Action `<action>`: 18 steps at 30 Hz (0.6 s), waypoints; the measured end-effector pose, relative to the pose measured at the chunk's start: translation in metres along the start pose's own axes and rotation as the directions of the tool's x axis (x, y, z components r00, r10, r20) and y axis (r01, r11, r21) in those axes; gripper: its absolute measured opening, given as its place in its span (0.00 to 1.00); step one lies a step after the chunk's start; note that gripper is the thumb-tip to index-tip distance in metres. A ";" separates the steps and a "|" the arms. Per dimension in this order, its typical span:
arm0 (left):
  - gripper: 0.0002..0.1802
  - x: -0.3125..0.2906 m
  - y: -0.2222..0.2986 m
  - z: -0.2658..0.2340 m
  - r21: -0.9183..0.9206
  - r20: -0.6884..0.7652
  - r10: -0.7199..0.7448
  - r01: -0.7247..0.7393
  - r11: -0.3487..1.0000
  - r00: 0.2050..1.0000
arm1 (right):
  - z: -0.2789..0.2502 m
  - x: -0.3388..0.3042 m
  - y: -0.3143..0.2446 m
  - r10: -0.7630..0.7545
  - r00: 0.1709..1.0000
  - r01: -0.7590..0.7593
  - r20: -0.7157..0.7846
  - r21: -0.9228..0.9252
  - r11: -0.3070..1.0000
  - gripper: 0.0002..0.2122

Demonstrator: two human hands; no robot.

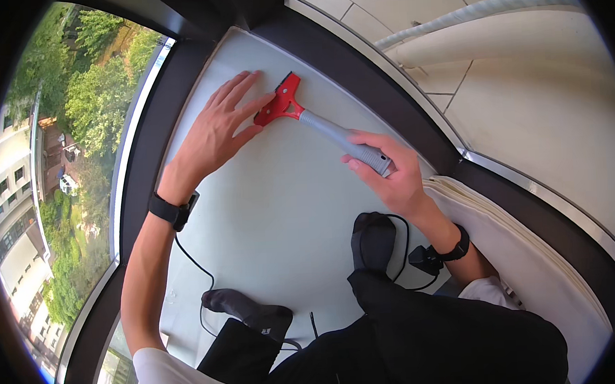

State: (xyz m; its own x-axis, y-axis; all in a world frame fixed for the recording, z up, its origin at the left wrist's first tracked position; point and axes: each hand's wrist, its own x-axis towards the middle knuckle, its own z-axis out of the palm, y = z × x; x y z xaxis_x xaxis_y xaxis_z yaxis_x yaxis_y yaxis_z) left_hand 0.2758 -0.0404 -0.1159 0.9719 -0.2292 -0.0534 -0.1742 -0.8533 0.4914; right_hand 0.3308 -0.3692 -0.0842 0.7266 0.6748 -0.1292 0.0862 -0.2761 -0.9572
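Note:
A scraper with a red head (283, 101) and a long grey handle (329, 132) lies slantwise above the pale, smooth surface (273, 201) in front of me. My right hand (393, 170) is closed around the handle's lower end. At the other end, my left hand (217, 127) is stretched out with its fingers spread. The left index fingertip and thumb touch the red head, while the other fingers reach past it toward the far corner. A dark blade edge shows along the head's far left side.
Dark frames meet at the far corner, with a window (86, 141) on the left. A folded cream cloth (511, 230) lies at right. My socked feet (374, 240) rest on the pale surface. Black cables (199, 265) trail from devices on both wrists.

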 end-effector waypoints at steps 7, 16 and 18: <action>0.38 0.005 0.025 0.005 0.026 0.174 0.059 -0.065 0.998 0.983 | -0.013 -0.024 -0.013 -0.156 0.987 0.142 -0.051 -0.209 0.968 0.15; 0.43 0.007 0.104 0.062 -0.126 0.105 0.237 -0.223 0.967 0.966 | -0.045 -0.084 -0.024 -0.011 0.997 -0.021 -0.073 -0.421 0.907 0.18; 0.42 0.018 0.110 0.071 -0.075 -0.003 0.216 -0.216 0.974 0.976 | -0.051 -0.093 -0.021 0.105 0.993 -0.114 -0.045 -0.442 0.890 0.20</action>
State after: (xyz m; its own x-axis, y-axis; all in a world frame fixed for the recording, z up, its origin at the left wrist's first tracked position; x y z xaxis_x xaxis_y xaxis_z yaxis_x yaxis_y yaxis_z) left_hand 0.2633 -0.1715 -0.1246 0.9119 -0.4065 0.0569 -0.3673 -0.7462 0.5553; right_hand 0.2958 -0.4609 -0.0388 0.7615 0.6107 -0.2171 0.2951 -0.6250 -0.7227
